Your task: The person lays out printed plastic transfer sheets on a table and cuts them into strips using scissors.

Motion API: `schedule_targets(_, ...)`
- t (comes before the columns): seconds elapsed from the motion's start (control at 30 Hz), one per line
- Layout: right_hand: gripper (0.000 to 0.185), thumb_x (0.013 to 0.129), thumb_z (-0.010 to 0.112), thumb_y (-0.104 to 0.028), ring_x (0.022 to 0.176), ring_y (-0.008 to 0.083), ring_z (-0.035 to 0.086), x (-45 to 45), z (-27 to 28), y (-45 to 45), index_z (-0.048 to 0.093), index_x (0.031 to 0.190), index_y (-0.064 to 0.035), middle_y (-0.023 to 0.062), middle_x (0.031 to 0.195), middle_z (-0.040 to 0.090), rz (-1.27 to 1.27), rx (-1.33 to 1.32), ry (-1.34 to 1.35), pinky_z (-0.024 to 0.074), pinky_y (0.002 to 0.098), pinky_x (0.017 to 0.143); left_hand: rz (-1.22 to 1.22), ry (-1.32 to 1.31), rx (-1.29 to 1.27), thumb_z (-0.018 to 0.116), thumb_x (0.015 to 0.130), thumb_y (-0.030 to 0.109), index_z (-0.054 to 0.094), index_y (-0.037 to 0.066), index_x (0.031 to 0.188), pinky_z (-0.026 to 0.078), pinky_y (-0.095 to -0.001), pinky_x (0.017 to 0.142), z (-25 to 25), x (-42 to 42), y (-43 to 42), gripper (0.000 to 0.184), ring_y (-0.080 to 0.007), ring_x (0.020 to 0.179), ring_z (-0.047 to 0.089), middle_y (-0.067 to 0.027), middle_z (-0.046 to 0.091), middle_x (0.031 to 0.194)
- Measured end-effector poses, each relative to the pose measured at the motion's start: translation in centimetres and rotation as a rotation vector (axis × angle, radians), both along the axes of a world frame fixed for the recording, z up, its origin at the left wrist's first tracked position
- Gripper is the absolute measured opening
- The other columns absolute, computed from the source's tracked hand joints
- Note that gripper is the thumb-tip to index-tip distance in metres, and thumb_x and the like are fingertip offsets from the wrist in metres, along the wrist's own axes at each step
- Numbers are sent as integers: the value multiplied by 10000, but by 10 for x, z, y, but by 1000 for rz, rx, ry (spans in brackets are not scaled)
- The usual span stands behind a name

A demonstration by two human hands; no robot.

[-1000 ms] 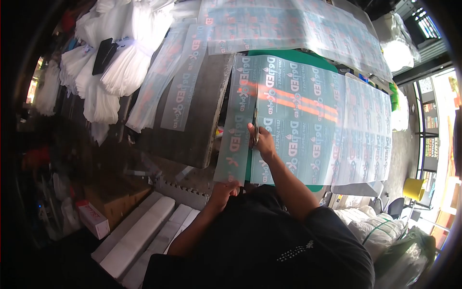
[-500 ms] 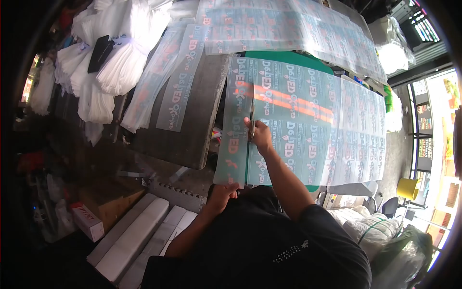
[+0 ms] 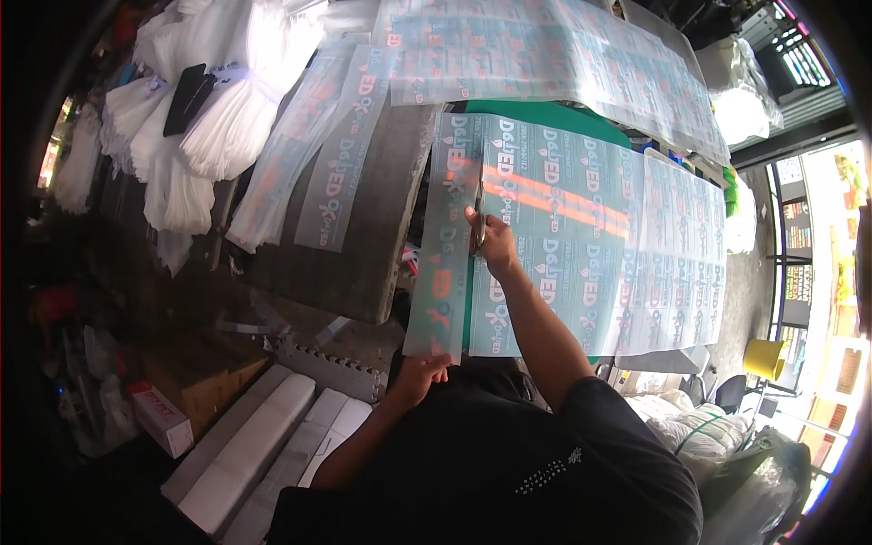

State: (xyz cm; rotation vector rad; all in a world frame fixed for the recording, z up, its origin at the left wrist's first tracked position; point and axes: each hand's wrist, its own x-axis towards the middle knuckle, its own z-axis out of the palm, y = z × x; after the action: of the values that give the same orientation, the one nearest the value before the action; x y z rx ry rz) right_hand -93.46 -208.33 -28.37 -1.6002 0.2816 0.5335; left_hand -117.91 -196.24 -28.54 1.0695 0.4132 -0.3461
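Scissors (image 3: pixel 480 222), slender and metal, sit grasped in our right hand (image 3: pixel 496 245) at the translucent printed plastic sheet (image 3: pixel 581 254); our left hand's (image 3: pixel 425 376) grip pinches its near-left corner, the flat green table (image 3: pixel 563 118) partly beneath it.

Bright daylight (image 3: pixel 843 182) beyond grey floor (image 3: pixel 747 283)

Sheet (image 3: pixel 563 263), translucent, printed: laid over a green board (image 3: pixel 549 114). Scissors (image 3: pixel 481 214): held in the right hand (image 3: pixel 496 247), blades set at the sheet. Strip (image 3: pixel 432 304) along the left edge: parted from the sheet below the scissors, lower end pinched by the left hand (image 3: pixel 421 376). Loose printed strips (image 3: pixel 343 173): laid on the dark bench (image 3: pixel 350 282). White bundles (image 3: pixel 232 127): heaped upper left.
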Motion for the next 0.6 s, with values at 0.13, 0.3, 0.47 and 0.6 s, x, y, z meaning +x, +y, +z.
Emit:
schedule_targets(0.13, 583, 781, 670, -540, 542, 113, 522, 4, -9, 2, 595, 804, 38, 36, 603, 548, 26, -76, -41, 417, 263, 506, 7, -31, 1, 622, 861, 128, 524, 56, 789, 421, -278, 499, 3, 3, 0, 141, -102, 477, 429, -3, 442, 583)
schedule_targets(0.3, 587, 785, 665, -543, 541, 110, 519, 17, -4, 4, 593, 801, 40, 32, 605, 545, -15, -58, -40, 420, 263, 508, -101, 28, 91, 608, 872, 141, 542, 41, 781, 413, -270, 506, 2, 1, 2, 150, -109, 500, 462, -7, 444, 566)
schedule_targets(0.47, 574, 787, 667, -533, 547, 99, 519, 28, -7, 3, 604, 779, 38, 20, 602, 541, 29, -91, -62, 419, 259, 511, -89, 27, 59, 598, 877, 146, 547, 39, 777, 410, -264, 506, 5, 3, 3, 155, -111, 510, 474, -7, 443, 561)
schedule_targets(0.6, 560, 788, 666, -533, 545, 98, 522, 32, -7, 5, 598, 731, 20, 21, 599, 543, 57, -138, -77, 416, 255, 509, -103, 49, 65, 602, 871, 139, 541, 43, 788, 411, -263, 504, 7, 6, 4, 141, -110, 512, 475, -6, 453, 580)
